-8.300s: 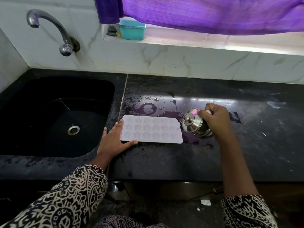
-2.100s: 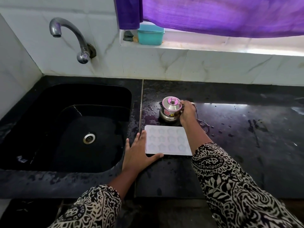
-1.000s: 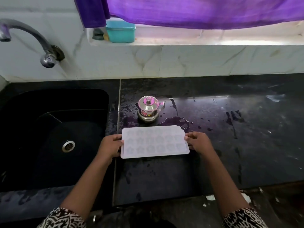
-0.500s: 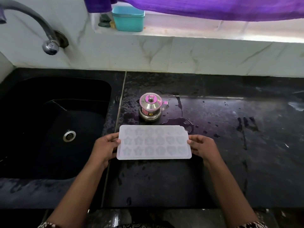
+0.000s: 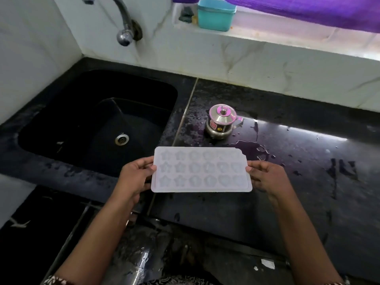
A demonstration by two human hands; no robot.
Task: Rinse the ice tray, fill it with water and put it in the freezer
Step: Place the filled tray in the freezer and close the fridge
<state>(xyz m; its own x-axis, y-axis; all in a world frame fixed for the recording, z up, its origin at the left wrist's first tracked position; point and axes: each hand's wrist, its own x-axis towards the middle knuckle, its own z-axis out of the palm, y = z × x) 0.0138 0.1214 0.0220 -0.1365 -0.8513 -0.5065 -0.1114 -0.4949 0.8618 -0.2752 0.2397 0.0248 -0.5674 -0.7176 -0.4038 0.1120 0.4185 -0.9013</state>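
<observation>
The white ice tray (image 5: 201, 170) with star, round and heart shaped cells is held level just above the black counter (image 5: 287, 182), near its front edge. My left hand (image 5: 135, 175) grips its left short edge and my right hand (image 5: 267, 177) grips its right short edge. The cells look glossy and pale; I cannot tell how much water they hold. The freezer is not in view.
A small steel pot with a pink lid (image 5: 222, 124) stands behind the tray beside a water puddle (image 5: 250, 149). The black sink (image 5: 98, 128) lies to the left under a wall tap (image 5: 123, 27). A teal box (image 5: 216, 14) sits on the window ledge.
The steel pot was set down behind the tray and my right hand moved to the tray's right edge. Both hands have lifted the tray off the counter toward me.
</observation>
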